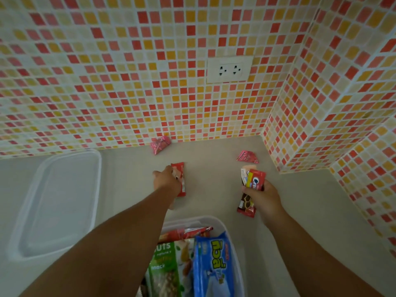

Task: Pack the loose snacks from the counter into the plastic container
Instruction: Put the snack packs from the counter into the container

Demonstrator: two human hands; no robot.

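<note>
Here, "snack" reads on a green pack [165, 269] in the plastic container [230, 239]. The right hand [262, 199] grips several wrapped snacks [251, 185]; the outstretched left hand [167, 181] closes on a red bar [181, 179] lying on the counter [300, 211].

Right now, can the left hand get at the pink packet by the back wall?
Probably yes: the left hand sits on a red wrapper, and bare counter lies between it and the pink packet.

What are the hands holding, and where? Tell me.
Right hand grips a bundle of snack packets around their middle. Left hand closes on a red wafer bar lying on the counter.
</note>
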